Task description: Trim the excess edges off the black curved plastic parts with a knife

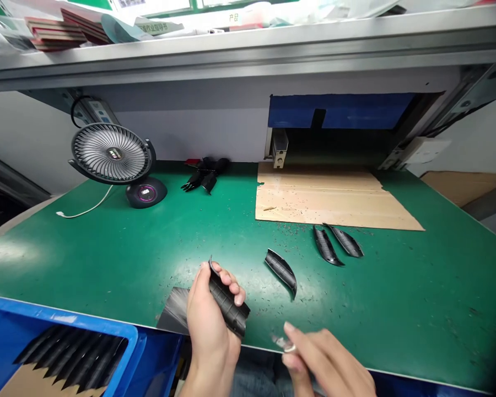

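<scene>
My left hand (210,314) grips a curved, ribbed black plastic part (228,305) at the front edge of the green mat (107,248). My right hand (324,365) is low at the front right, its fingers pinched on a small metal tool (283,344), which is blurred and partly hidden. Three similar curved black parts lie apart on the mat: one (281,271) is nearest the hands, and two more (326,246) (347,241) lie side by side to the right. Small black shavings are scattered around them.
A glossy black sheet (174,310) lies under my left hand. At front left, a blue bin (58,336) holds a row of black parts. Farther back are a cardboard sheet (334,198), a desk fan (111,153), and a black bundle (204,174). A metal shelf (248,55) runs overhead.
</scene>
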`<act>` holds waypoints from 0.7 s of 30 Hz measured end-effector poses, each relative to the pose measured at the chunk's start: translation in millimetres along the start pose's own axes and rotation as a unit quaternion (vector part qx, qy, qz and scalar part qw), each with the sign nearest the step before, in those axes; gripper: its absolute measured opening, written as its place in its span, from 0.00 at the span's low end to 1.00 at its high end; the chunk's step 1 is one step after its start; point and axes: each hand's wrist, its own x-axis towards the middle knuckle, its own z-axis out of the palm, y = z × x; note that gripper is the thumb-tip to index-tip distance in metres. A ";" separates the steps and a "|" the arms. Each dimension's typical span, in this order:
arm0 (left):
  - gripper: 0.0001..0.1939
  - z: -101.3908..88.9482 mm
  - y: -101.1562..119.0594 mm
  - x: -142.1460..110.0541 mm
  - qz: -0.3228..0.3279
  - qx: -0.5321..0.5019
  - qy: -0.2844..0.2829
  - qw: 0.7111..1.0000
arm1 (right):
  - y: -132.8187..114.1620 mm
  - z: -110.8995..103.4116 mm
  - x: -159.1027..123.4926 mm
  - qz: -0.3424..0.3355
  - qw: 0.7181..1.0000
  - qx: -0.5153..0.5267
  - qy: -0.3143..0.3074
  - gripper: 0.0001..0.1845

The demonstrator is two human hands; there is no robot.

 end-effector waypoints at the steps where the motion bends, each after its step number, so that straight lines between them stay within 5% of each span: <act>1: 0.07 0.3 -2.5 -0.7 -0.012 0.008 -0.008 1.000 | 0.9 3.4 0.2 0.076 0.995 0.069 -0.013 0.18; 4: 0.09 1.3 -14.5 -5.4 -0.058 0.058 -0.055 0.995 | 3.3 15.2 3.8 0.280 0.921 0.224 -0.152 0.20; 6: 0.10 -0.2 -23.4 -5.7 -0.067 0.097 -0.078 0.990 | 5.5 19.0 5.3 0.316 0.894 0.230 -0.218 0.19; 11: 0.13 -15.0 -38.2 28.2 0.035 0.266 -0.090 0.959 | 24.6 5.4 8.9 0.145 0.980 0.042 -0.127 0.16; 16: 0.10 -20.6 -39.0 78.9 0.137 0.414 -0.101 0.894 | 61.6 -1.1 27.8 0.121 0.962 -0.193 -0.153 0.09; 21: 0.12 -3.9 -17.9 74.3 0.194 0.436 -0.087 0.875 | 78.7 -19.5 47.5 0.083 0.972 -0.163 -0.147 0.16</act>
